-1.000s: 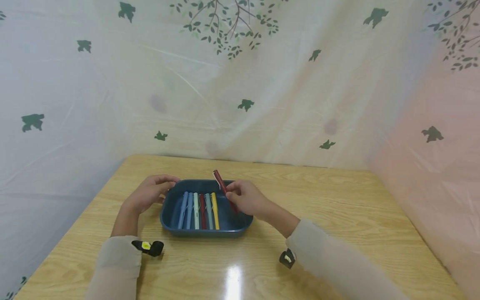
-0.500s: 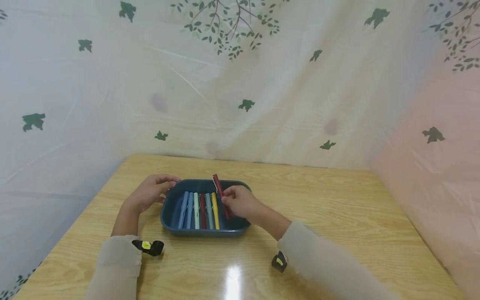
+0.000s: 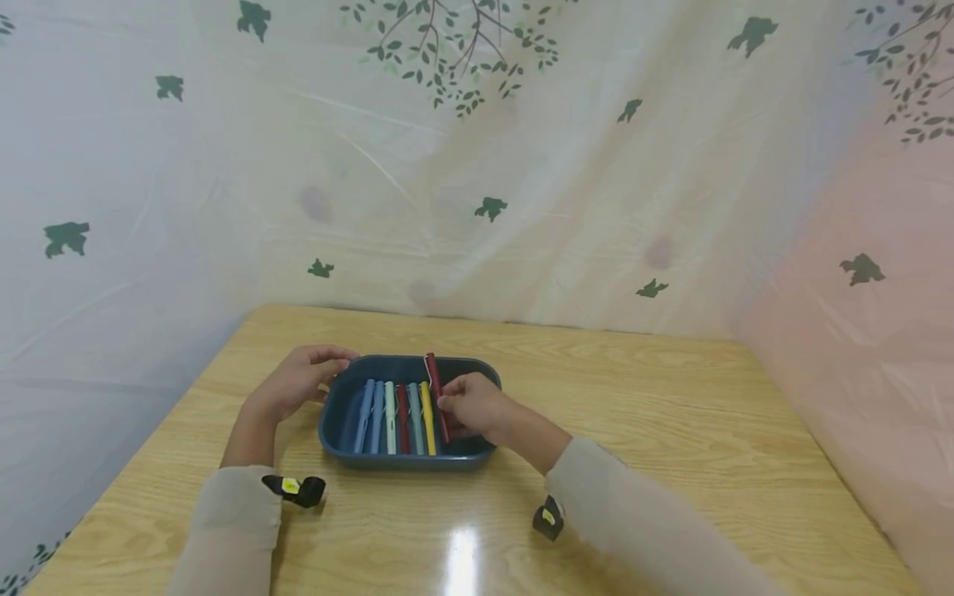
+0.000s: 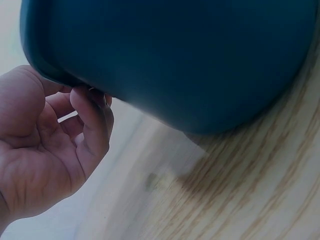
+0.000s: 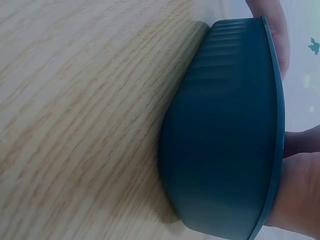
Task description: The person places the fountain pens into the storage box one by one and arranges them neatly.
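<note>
A dark blue tray [image 3: 406, 464] holds a row of capped clip pens lying side by side. From the left they run blue, blue, pale green, dark red [image 3: 403, 418], grey-blue, then yellow [image 3: 428, 418]. My left hand [image 3: 292, 387] grips the tray's far left corner; in the left wrist view the thumb and fingers [image 4: 95, 120] pinch its rim. Inside the right part of the tray, my right hand [image 3: 480, 407] holds another dark red pen [image 3: 435, 374], tilted, just right of the yellow one. The right wrist view shows the tray's outer wall [image 5: 220, 125], which hides that pen.
The tray stands on a wood-grain table [image 3: 633, 414]. A pale curtain [image 3: 417, 182] printed with birds and leaves hangs behind and along both sides. Black wrist cameras [image 3: 311, 493] sit at both sleeves.
My right hand has moved left and lowered the dark red pen deeper into the tray, closer to the yellow pen. The left hand has stayed on the rim.
</note>
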